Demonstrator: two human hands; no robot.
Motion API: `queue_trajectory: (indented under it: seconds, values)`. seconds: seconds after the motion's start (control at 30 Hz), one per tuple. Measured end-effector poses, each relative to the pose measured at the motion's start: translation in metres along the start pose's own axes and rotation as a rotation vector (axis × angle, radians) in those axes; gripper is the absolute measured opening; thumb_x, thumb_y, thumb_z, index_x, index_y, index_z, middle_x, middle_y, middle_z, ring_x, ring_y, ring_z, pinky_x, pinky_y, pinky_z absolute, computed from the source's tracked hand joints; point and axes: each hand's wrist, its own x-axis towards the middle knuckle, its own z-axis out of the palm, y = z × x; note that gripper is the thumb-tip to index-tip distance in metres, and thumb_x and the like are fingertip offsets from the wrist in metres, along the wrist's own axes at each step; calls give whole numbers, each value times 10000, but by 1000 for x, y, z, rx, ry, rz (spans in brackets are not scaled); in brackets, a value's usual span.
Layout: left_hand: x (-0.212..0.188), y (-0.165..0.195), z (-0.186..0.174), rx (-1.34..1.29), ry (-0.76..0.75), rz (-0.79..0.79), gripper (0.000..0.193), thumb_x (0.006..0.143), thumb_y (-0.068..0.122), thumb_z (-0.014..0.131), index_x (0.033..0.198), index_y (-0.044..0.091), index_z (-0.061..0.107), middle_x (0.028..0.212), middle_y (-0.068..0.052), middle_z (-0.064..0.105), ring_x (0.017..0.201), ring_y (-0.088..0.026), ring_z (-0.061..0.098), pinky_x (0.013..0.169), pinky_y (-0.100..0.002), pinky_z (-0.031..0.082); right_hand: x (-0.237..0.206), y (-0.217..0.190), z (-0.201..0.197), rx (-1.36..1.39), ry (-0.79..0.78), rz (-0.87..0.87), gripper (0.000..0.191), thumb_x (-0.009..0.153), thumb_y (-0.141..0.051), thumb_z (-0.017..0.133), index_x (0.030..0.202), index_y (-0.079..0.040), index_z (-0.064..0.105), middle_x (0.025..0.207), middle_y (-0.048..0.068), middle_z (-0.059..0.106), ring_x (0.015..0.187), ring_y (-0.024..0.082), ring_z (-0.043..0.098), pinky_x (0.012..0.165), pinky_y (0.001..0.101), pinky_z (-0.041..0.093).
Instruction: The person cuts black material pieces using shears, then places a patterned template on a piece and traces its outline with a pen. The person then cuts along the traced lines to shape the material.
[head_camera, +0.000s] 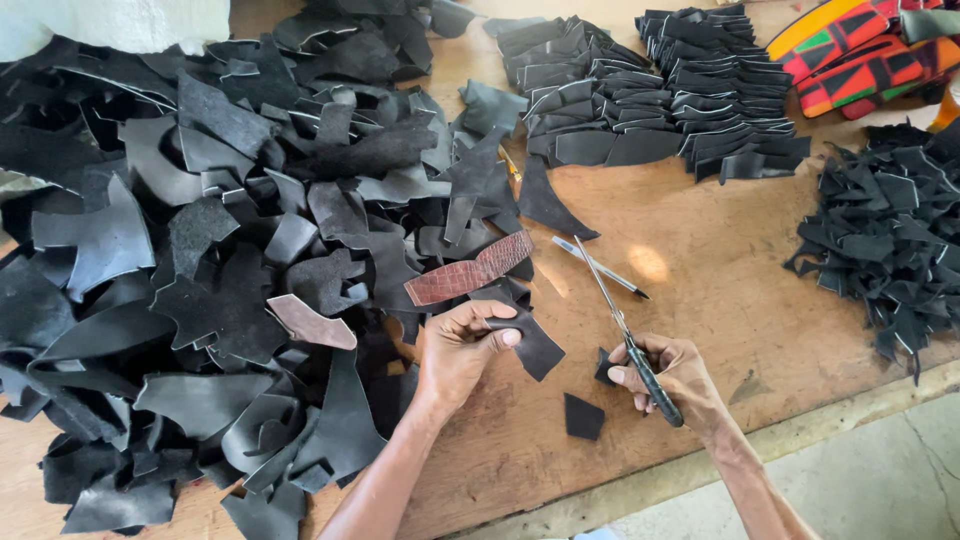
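Black leather piece (528, 340): pinched in left hand (462, 345), just past near table (700, 270) edge | right hand (672, 375) closed on scissors (630, 335), blades apart | one trimmed offcut (583, 415) by hands, another partly hidden under right hand | one pen (600, 265) | big unsorted heap (220, 250) left: most uncut | far: two neat stacks (660, 90), one scrap pile (885, 230) right

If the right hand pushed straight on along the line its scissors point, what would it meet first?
The right hand aims the scissors up and left. The pen lies just past the tips, so it would likely be hit first, then the black leather scrap beyond. Blade height above the table is unclear.
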Motion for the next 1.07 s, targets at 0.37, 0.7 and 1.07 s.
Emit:
queue_trajectory:
  seconds: [0.37,0.7,1.07]
  values:
    - [-3,13,-1,17,-112,-78,342,845,-61,737,1172,34,706,1001,3,745,898,-47,667,827,-213,548,0,-5,1,-18,-2,-1,275,730,-138,855,924,16,734,580,40,628,431,121,599,389,264,463]
    - [-6,-4,-6,43,-108,-16,355,880,-58,781,1222,-7,700,1046,2,724,941,-53,636,848,-222,525,-1,3,5,-36,39,-1,241,746,-113,855,919,2,734,605,45,631,443,104,583,410,246,453]
    - [-25,-3,16,-61,-158,33,687,848,-101,800,1481,13,556,1077,-36,747,961,-86,671,870,-256,567,-31,-17,39,285,104,-290,410,752,-113,838,1119,-36,675,1021,80,791,925,155,772,662,219,573]
